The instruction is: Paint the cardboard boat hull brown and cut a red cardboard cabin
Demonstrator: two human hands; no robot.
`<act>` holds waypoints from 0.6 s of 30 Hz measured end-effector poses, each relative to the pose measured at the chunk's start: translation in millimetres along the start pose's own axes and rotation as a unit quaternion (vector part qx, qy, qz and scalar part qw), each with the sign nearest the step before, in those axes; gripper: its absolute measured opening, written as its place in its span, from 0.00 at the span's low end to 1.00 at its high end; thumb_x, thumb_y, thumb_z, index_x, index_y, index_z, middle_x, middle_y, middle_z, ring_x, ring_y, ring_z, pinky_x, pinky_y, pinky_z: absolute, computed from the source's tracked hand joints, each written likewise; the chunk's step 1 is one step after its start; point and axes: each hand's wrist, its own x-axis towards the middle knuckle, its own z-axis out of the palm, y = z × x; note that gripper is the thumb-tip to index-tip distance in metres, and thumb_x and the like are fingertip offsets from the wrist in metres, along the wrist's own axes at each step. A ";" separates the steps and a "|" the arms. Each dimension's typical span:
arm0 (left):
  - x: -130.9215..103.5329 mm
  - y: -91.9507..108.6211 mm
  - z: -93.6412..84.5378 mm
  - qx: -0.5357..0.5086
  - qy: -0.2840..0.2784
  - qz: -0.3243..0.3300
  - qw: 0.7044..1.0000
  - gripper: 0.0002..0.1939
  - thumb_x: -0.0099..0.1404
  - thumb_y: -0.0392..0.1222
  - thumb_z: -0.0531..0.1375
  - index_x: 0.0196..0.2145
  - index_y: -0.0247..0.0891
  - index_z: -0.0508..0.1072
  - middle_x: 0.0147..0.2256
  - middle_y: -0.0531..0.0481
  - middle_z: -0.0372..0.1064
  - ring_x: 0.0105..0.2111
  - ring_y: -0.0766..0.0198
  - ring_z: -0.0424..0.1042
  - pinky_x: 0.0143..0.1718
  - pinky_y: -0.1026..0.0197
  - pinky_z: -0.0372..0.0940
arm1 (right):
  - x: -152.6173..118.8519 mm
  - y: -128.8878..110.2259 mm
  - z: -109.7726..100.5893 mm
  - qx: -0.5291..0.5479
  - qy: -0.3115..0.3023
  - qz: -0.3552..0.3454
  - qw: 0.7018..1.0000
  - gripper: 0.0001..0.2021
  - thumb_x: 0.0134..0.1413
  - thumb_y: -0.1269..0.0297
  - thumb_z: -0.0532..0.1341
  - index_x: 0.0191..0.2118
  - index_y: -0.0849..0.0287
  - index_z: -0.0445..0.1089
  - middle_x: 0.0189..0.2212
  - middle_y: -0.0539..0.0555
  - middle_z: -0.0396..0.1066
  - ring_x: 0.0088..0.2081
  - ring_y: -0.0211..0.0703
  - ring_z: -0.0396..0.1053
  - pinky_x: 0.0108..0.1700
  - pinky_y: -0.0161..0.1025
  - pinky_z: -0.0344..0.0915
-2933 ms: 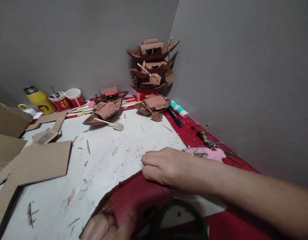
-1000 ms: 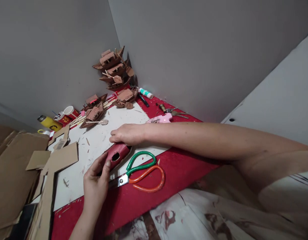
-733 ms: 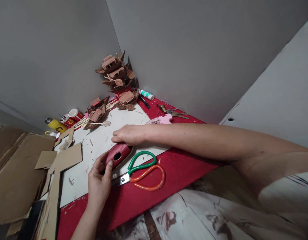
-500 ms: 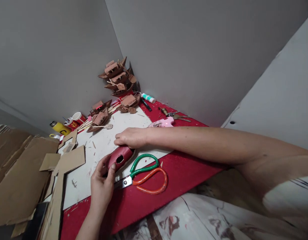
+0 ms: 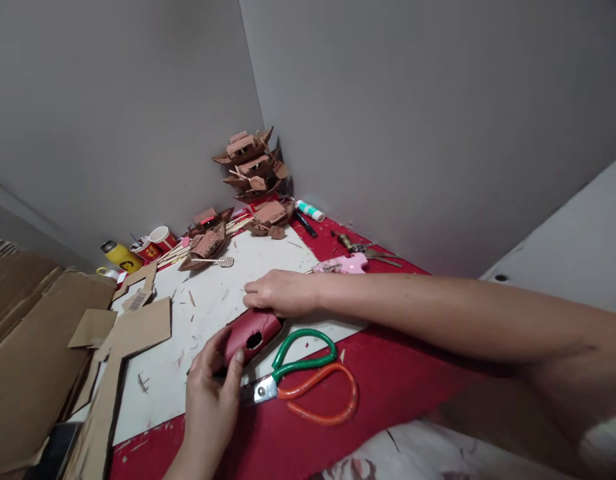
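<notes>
A curved dark-red cardboard piece (image 5: 242, 333) with an oval hole cut in its side is held low over the white board. My left hand (image 5: 215, 373) grips its near left end, thumb along the side and fingers behind. Closed over the far right end is my right hand (image 5: 283, 293), its fingertips partly hidden behind the piece. Just right of the left hand lie large scissors (image 5: 313, 377) with one green and one orange handle. Their blades run out of sight behind the left hand.
Several small brown model boats (image 5: 205, 248) stand toward the corner. A pink glue gun (image 5: 343, 264), pliers (image 5: 378, 253) and a white-green bottle (image 5: 311, 211) lie at the right. Red cups (image 5: 162, 238), a yellow bottle (image 5: 122, 257) and cardboard sheets (image 5: 33, 340) are on the left.
The view has shifted, so the table and its things sit slightly lower and mostly farther right. Both hands keep hold of the red piece, with little change in grip.
</notes>
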 end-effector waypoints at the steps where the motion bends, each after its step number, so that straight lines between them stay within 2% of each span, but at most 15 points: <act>1: -0.9 -0.5 -0.1 -0.003 -0.001 0.001 1.000 0.22 0.63 0.49 0.60 0.53 0.39 0.70 0.48 0.40 0.73 0.45 0.52 0.74 0.45 0.52 0.69 | -0.2 -0.2 0.2 -0.003 -0.001 -0.002 1.000 0.05 0.57 0.71 0.56 0.38 0.60 0.68 0.37 0.54 0.69 0.30 0.39 0.63 0.29 0.36 0.51; 6: -2.8 -5.2 -1.4 0.007 0.001 0.029 1.000 0.23 0.63 0.48 0.61 0.54 0.40 0.70 0.47 0.40 0.75 0.46 0.51 0.75 0.41 0.53 0.72 | -1.4 -3.7 -3.6 -0.009 -0.011 0.004 1.000 0.05 0.57 0.73 0.55 0.38 0.60 0.67 0.36 0.54 0.68 0.29 0.39 0.63 0.28 0.36 0.51; 11: -4.4 -15.2 1.3 0.035 0.001 0.051 0.998 0.22 0.64 0.47 0.59 0.55 0.42 0.69 0.49 0.41 0.73 0.45 0.53 0.75 0.42 0.53 0.72 | -2.5 -5.7 -3.6 0.009 -0.016 0.019 1.000 0.06 0.57 0.75 0.55 0.39 0.60 0.66 0.35 0.53 0.68 0.29 0.39 0.64 0.29 0.36 0.54; 15: -9.4 -21.2 6.3 0.031 0.017 0.068 0.997 0.23 0.64 0.46 0.60 0.56 0.44 0.68 0.49 0.42 0.73 0.43 0.54 0.76 0.39 0.56 0.74 | -3.6 -4.5 1.3 0.000 -0.022 0.022 1.000 0.06 0.58 0.76 0.55 0.38 0.59 0.65 0.35 0.53 0.67 0.30 0.39 0.64 0.29 0.37 0.54; 18: -12.8 -20.6 2.8 0.017 -0.008 0.054 0.998 0.23 0.65 0.43 0.57 0.58 0.46 0.65 0.47 0.44 0.75 0.41 0.57 0.78 0.35 0.61 0.75 | -4.0 -3.1 2.0 0.005 -0.034 0.026 0.999 0.07 0.58 0.77 0.55 0.37 0.59 0.65 0.34 0.51 0.65 0.29 0.39 0.63 0.28 0.37 0.53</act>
